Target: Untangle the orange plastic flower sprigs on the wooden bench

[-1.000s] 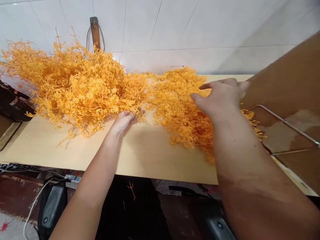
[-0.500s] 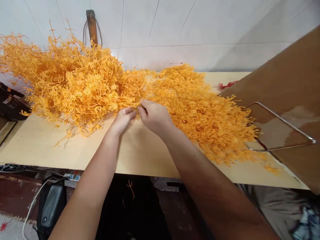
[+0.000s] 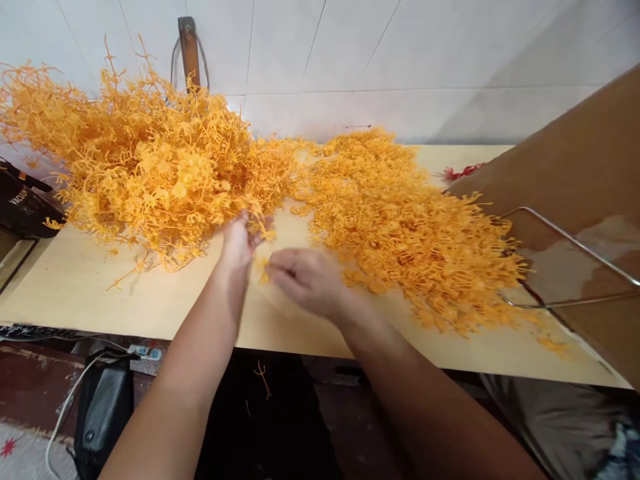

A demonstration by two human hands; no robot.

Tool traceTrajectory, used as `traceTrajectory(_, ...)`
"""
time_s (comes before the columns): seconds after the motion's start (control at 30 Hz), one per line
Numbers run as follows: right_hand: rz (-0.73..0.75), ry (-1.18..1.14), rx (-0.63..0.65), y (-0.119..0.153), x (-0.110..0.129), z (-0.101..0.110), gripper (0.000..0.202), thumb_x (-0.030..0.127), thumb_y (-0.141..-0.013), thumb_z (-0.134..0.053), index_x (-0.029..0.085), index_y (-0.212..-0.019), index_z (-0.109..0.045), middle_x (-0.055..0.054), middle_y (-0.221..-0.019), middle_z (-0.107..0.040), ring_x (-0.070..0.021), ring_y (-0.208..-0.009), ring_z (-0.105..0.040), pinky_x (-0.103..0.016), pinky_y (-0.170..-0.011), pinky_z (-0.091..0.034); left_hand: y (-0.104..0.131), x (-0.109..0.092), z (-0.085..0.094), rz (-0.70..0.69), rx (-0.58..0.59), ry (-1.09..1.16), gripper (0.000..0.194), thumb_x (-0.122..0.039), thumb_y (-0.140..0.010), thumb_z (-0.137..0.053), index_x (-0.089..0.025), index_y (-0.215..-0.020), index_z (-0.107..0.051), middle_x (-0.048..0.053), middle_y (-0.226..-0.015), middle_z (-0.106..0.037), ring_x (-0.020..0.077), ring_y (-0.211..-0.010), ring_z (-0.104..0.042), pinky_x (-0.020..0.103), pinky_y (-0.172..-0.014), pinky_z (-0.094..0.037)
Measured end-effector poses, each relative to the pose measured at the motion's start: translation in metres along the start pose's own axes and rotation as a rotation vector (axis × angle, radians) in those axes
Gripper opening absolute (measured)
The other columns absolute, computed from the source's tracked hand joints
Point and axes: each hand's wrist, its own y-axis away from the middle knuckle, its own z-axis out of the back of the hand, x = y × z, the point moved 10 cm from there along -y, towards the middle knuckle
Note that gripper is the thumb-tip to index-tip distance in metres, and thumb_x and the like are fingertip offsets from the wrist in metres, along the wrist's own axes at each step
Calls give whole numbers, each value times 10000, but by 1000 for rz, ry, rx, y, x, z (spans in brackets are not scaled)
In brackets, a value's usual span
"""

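My left hand (image 3: 239, 240) is at the lower right edge of a big heap of orange, plastic-looking branching sprigs (image 3: 165, 167). Its fingers curl about an orange sprig (image 3: 259, 220) that joins the heap and hangs over them; they are partly hidden and blurred. Just to the right and closer to me, my right hand (image 3: 307, 280) is closed above the bare tabletop, its thumb and forefinger pinching a small orange piece (image 3: 263, 270), smeared by motion. A flatter spread of orange sprigs (image 3: 400, 220) lies to the right of both hands.
The pale wooden table (image 3: 150, 307) meets a white wall (image 3: 300, 53). A large brown cardboard box (image 3: 575, 173) with a bent metal rod (image 3: 580, 240) stands at right. Red sprigs (image 3: 463, 172) lie beside it. A black vacuum (image 3: 25, 203) is at left.
My right hand has moved toward me, away from the heap, with a small orange piece in its pinch. My left hand has turned and its sprig now hangs over the fingers.
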Motion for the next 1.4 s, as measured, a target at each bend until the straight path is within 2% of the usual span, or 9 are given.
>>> traceTrajectory(0.13, 76, 22, 8, 16, 23, 16, 235, 207, -805, -400, 189, -579, -341, 16, -530, -401, -88, -506, -364, -242, -509, -264, -2, -1, -11, 54, 137, 32, 261, -280, -887, -394, -136, -1035, -554, 33, -770, -663, 135, -732, -651, 282, -740, -508)
traceTrajectory(0.33, -646, 153, -487, 70, -140, 119, 147, 171, -697, -471, 204, -830, -522, -13, -648, -469, -126, -514, -394, -314, -532, -341, 12, 10, -31, 153, 340, -21, 259, -298, -883, -403, -124, -922, -591, 61, -856, -679, 139, -775, -655, 322, -823, -496)
traceTrajectory(0.47, -627, 335, -688, 91, -154, 158, 210, 148, -639, -506, 219, -831, -551, -84, -872, -481, -185, -640, -477, -407, -633, -399, 14, 13, -34, 167, 382, -57, 268, -316, -868, -431, -133, -962, -604, 69, -903, -678, 151, -816, -654, 326, -841, -487)
traceTrajectory(0.57, -418, 373, -714, 74, -96, 143, 117, 185, -690, -503, 220, -788, -557, -90, -821, -509, -201, -676, -494, -382, -624, -408, 12, 13, -35, 160, 376, -85, 275, -324, -860, -446, -141, -990, -605, 65, -908, -680, 144, -791, -651, 307, -813, -489)
traceTrajectory(0.67, -279, 238, -477, 34, -51, 86, 134, 336, -770, -521, 206, -795, -541, -47, -713, -550, -154, -616, -496, -309, -602, -390, 11, 14, -34, 151, 366, -113, 278, -325, -858, -452, -145, -1012, -598, 57, -874, -681, 122, -721, -642, 271, -758, -488)
traceTrajectory(0.77, -403, 270, -338, 7, -58, 46, 238, 425, -767, -535, 188, -769, -526, -30, -651, -541, -135, -558, -451, -275, -553, -309, 14, 15, -36, 143, 402, -116, 258, -300, -857, -448, -143, -992, -602, 45, -820, -680, 97, -642, -619, 252, -733, -480)
traceTrajectory(0.9, -546, 290, -299, -5, -93, 35, 217, 386, -762, -524, 195, -685, -454, -8, -586, -482, -125, -526, -379, -263, -525, -230, 17, 16, -37, 147, 433, -115, 221, -267, -840, -467, -139, -929, -624, 20, -681, -647, 86, -613, -602, 251, -773, -467)
traceTrajectory(1.23, -348, -40, -242, -13, -82, 24, 275, 320, -811, -386, 211, -576, -294, 29, -532, -342, -104, -512, -337, -256, -521, -266, 27, 16, -54, 131, 516, -113, 230, -223, -855, -435, -134, -858, -647, 61, -865, -696, 140, -939, -620, 272, -918, -408)
traceTrajectory(1.4, -248, -229, -261, -14, -80, 22, 235, 329, -828, -375, 195, -636, -395, -3, -673, -460, -114, -630, -427, -253, -593, -338, 32, 11, -60, 44, 547, -134, 174, -157, -832, -495, -113, -785, -657, 56, -793, -692, 140, -954, -627, 245, -917, -406)
